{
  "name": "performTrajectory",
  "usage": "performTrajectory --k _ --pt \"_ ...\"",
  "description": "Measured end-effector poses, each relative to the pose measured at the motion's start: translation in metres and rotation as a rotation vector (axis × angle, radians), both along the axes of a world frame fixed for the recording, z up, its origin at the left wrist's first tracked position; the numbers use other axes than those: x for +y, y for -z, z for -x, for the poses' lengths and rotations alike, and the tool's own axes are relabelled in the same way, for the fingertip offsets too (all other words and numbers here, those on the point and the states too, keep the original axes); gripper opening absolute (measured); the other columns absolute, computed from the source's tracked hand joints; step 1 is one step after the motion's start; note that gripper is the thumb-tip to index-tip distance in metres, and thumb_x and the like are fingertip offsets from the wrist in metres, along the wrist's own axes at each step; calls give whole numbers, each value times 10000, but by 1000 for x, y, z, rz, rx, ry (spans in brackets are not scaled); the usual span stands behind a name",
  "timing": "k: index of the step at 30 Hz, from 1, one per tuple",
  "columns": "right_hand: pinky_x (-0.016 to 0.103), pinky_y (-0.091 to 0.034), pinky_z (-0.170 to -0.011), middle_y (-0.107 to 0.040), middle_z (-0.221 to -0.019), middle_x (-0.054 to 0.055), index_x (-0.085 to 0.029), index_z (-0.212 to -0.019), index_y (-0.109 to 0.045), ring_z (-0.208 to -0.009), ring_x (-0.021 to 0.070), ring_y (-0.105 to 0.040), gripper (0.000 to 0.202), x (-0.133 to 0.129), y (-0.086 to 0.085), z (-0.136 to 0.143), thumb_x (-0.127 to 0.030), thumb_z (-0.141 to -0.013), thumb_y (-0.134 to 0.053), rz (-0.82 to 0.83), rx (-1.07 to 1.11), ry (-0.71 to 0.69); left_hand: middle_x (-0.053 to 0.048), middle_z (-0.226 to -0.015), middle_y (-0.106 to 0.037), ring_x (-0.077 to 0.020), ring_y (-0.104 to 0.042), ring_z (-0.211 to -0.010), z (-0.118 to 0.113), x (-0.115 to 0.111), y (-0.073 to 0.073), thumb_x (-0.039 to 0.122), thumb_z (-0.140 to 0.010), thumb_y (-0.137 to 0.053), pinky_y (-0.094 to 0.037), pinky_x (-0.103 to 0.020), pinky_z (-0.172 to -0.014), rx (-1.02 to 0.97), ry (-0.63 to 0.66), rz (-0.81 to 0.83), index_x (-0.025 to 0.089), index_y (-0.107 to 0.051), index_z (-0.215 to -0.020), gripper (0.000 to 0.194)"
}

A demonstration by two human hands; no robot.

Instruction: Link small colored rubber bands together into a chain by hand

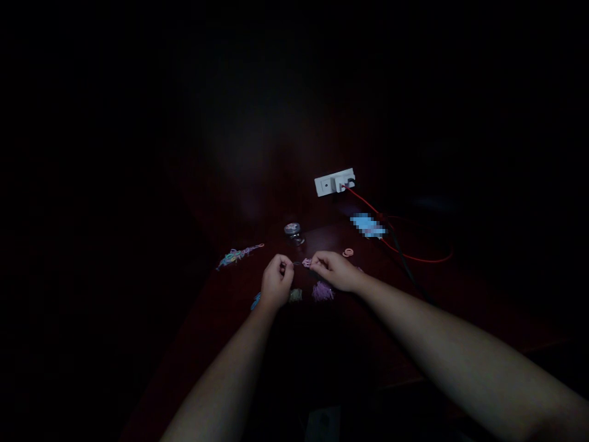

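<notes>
Over the dark red table (207,325), my left hand (277,279) is closed in a pinch on a thin dark strand that reaches toward the right. Close beside it, my right hand (332,269) pinches a small pink piece (306,263). The strand and the pink piece lie between the two hands; whether they are joined is too small to tell. Below the hands sit a purple pile (323,291) and a pale green pile (295,295) of small thin pieces. A blue pile (256,300) is partly hidden by my left wrist.
A multicoloured bundle (236,256) lies at the left. Behind the hands stands a small round-topped container (292,229). Pink-orange rings (348,252) are right of it. Farther back are a white socket panel (324,186), a red cable (432,261) and a blurred blue object (367,225).
</notes>
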State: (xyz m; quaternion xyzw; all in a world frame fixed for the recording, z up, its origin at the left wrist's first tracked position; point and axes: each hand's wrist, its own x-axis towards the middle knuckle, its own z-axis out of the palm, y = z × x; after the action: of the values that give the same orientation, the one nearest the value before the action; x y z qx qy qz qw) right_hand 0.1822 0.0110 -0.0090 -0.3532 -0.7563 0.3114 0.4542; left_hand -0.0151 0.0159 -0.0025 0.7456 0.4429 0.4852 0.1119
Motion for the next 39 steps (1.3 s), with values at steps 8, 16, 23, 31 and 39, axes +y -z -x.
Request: performTrajectory --k 8,16,23,31,39 --pt "210 -300 -498 -474 -640 -35 -150 -873 -569 -536 86 -384 197 1 3 -1 -334 -804 -583 1 52 -1 3 -750 -567 -122 -510 -673 1 -9 -4 270 -865 -477 -401 -232 -632 19 63 46 185 -526 -790 123" --pt "215 -303 -509 -482 -614 -21 -141 -759 -599 -550 91 -396 182 -3 -1 1 -309 -810 -552 -28 -1 3 -1 -740 -584 -115 -502 -655 -9 -13 -1 268 -861 -495 -391 -226 -599 90 120 81 180 -553 -783 131" --pt "222 -292 -496 -463 -601 -19 -137 -758 -581 -535 92 -378 208 -2 -2 -2 -335 -800 -537 -44 -14 18 -18 -823 -611 -149 -554 -777 30 -10 -4 288 -860 -508 -443 -275 -749 24 -148 -90 197 -587 -819 127" --pt "227 -282 -484 -464 -579 -18 -144 -734 -572 -515 92 -375 245 -2 -3 -3 -381 -782 -539 -41 -55 13 -52 -921 -631 -196 -576 -918 101 -35 17 291 -804 -553 -437 -341 -896 119 -462 -8 202 -631 -774 122" --pt "220 -284 -492 -468 -596 -16 -129 -755 -591 -529 85 -378 267 1 0 -6 -389 -795 -544 -67 -70 35 -61 -914 -655 -206 -590 -943 103 -39 29 253 -754 -576 -435 -337 -925 171 -460 129 191 -658 -751 103"
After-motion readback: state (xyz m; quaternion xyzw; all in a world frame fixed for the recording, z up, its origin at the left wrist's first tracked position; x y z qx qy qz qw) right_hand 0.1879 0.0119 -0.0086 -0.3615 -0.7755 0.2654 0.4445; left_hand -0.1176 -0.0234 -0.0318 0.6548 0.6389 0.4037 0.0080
